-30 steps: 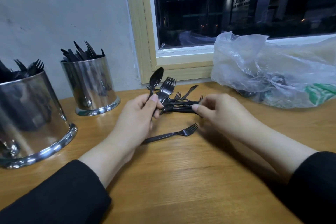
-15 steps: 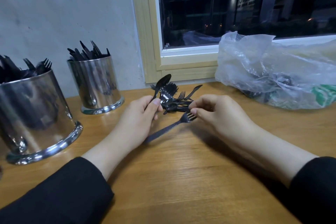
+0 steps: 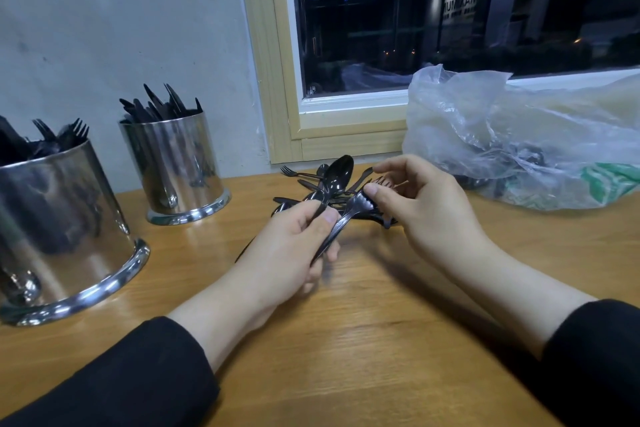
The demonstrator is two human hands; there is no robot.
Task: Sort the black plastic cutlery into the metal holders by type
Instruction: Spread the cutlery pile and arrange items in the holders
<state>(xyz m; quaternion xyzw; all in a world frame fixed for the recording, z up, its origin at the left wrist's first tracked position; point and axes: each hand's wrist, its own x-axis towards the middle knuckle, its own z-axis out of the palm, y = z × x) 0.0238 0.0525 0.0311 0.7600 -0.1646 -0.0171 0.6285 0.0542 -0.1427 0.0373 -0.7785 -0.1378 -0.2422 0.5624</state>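
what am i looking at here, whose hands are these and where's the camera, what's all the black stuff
There is no machine here. A person wears a camera on their head, so the picture looks forward and down at their own two hands, in black sleeves, over a wooden table.

The black stuff is plastic cutlery. A loose pile of it lies on the table by the window. The left hand grips a spoon and a fork by their handles. The right hand pinches the head of that fork.

On the left stand two shiny metal holders: the near holder shows fork heads, and the far holder shows what look like knife tips. A clear plastic bag on the right has more dark cutlery inside.
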